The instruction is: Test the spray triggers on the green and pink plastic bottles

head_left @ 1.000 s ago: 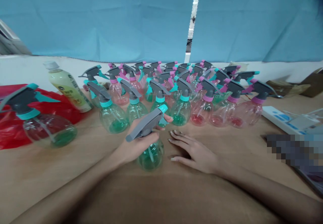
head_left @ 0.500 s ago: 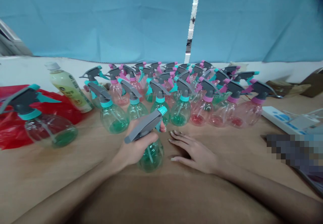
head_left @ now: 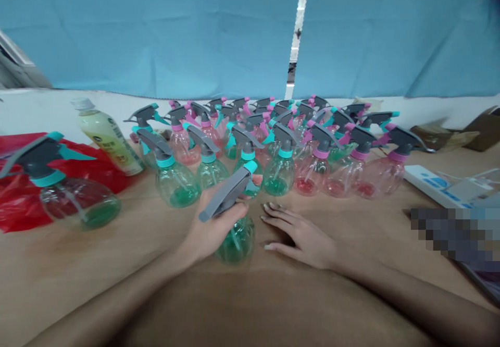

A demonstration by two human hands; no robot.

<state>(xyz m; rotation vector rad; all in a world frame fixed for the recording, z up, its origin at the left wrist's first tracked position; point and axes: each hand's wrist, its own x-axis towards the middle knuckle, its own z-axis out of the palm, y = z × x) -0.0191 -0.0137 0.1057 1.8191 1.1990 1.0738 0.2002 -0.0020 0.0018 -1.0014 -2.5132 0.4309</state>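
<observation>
My left hand is wrapped round the neck of a green spray bottle with a grey and teal trigger head, whose nozzle points up and to the right. Flat on the wooden table, my right hand lies with its fingers apart and holds nothing. Just beyond both hands stand several spray bottles in rows, among them a green one with a teal collar and a pink one with a pink collar. The held bottle's neck is partly hidden by my fingers.
At the left, another green spray bottle stands before a red plastic bag and a pale yellow drink bottle. To the right are a white power strip and a pixelated flat object. A blue cloth hangs behind.
My left hand and the held bottle's trigger head have shifted slightly to the right and up. My right hand has stayed in place.
</observation>
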